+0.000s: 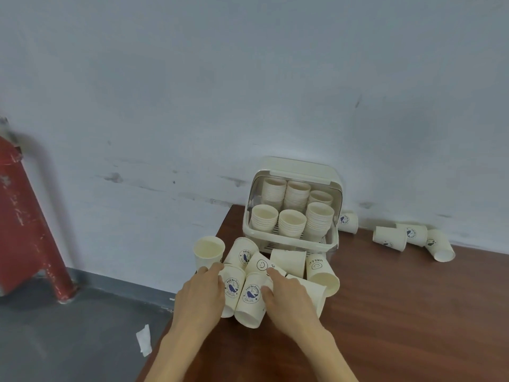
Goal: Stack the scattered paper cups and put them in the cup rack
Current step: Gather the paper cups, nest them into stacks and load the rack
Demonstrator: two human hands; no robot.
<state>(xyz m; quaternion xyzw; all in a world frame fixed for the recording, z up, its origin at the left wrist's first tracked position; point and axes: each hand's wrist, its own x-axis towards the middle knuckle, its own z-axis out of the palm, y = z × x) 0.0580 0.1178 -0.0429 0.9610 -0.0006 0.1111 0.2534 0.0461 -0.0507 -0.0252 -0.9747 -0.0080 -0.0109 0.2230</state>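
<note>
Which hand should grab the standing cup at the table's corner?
Left, probably. The left hand already has fingertips beside the upright white paper cup, while the right hand rests on lying whale-print cups farther away.
</note>
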